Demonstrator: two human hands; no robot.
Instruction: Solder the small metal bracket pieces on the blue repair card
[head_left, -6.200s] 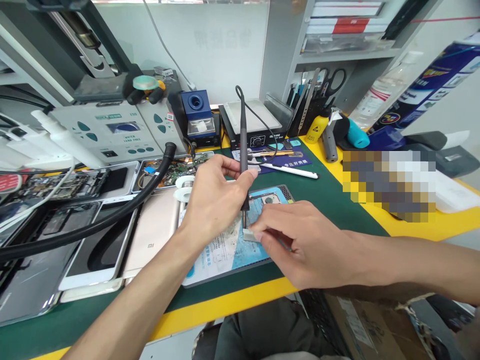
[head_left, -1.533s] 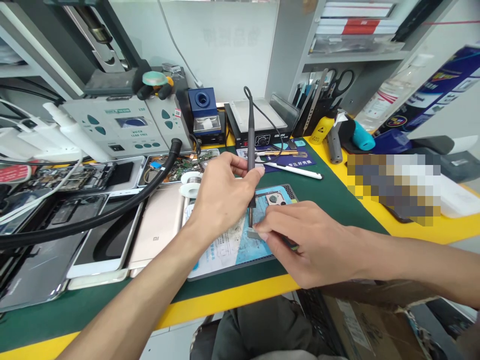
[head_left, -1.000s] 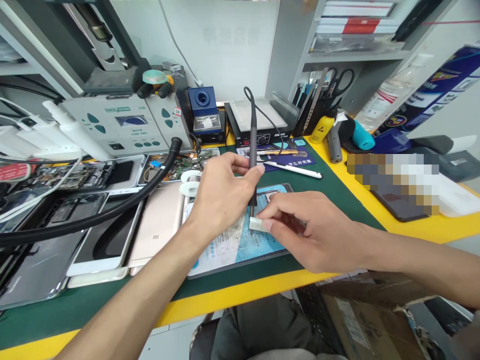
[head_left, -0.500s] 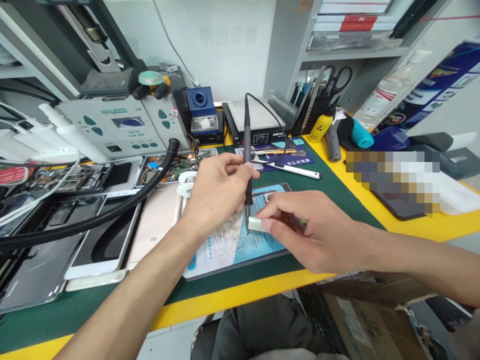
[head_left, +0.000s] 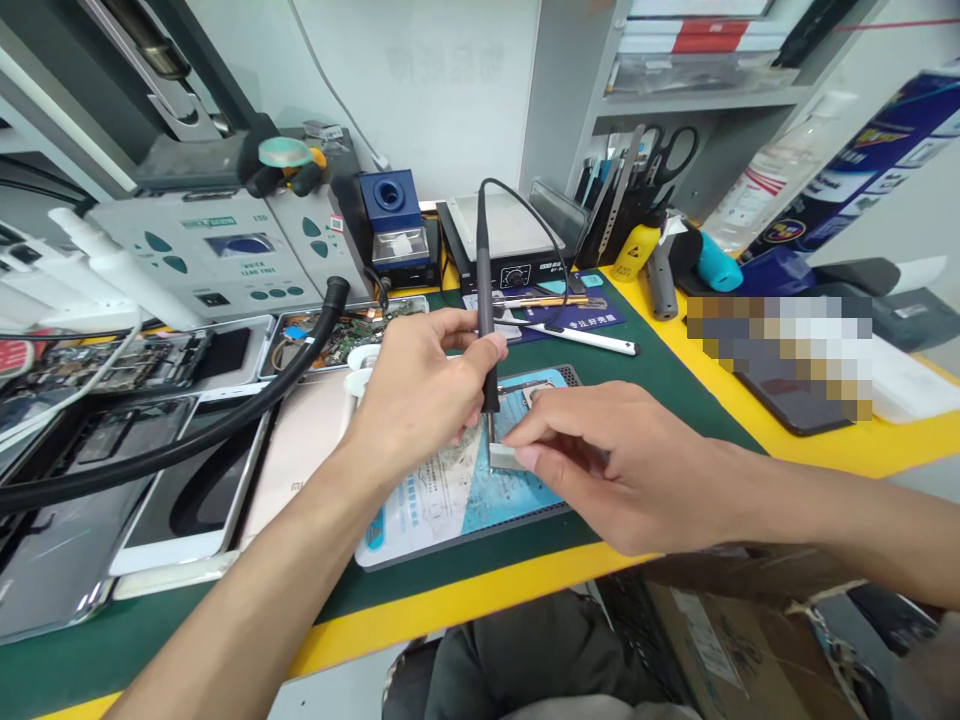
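A black soldering iron (head_left: 484, 265) stands nearly upright in my left hand (head_left: 420, 385), tip down, its handle between thumb and fingers. My right hand (head_left: 622, 460) pinches a small flat white piece (head_left: 505, 458) that looks like folded tissue or a pad; I cannot tell which. The white piece lies across the lower shaft of the iron and partly hides the tip. Both hands are above a blue and white work mat (head_left: 439, 515) with dark smudges. A thin metal part on the mat is mostly covered by my right hand.
A white pen-like tool (head_left: 592, 340) lies behind the mat. Further back are a hot plate (head_left: 502, 225), a blue iron stand (head_left: 394, 215) and a grey rework station (head_left: 247, 260). A thick black hose (head_left: 247, 410) crosses phones at left. A dark phone (head_left: 787, 390) is at right.
The white piece now overlaps the iron's tip, where before it was just to the right of it. The whole view has shifted slightly.
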